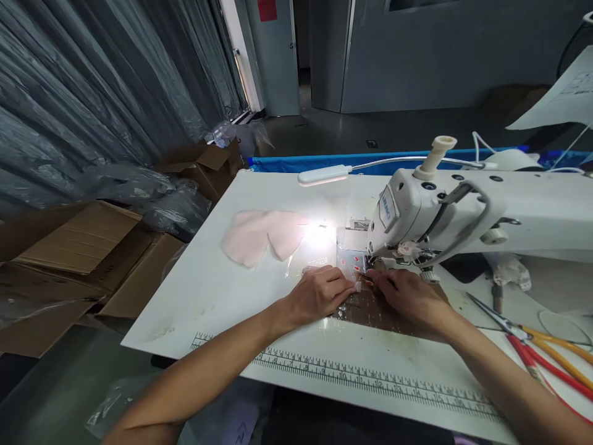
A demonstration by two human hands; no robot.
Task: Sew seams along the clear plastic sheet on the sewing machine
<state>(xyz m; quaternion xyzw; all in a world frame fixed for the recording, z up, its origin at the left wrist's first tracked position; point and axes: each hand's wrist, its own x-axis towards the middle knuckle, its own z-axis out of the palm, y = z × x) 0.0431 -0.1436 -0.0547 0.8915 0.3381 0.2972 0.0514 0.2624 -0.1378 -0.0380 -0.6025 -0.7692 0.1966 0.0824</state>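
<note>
Clear plastic piece (348, 262) with red marks lies flat under both hands (365, 290), pressed beside the needle.

A single head-worn camera looks forward and down, close over the white sewing table (208, 290) and white sewing machine (463, 210).
</note>
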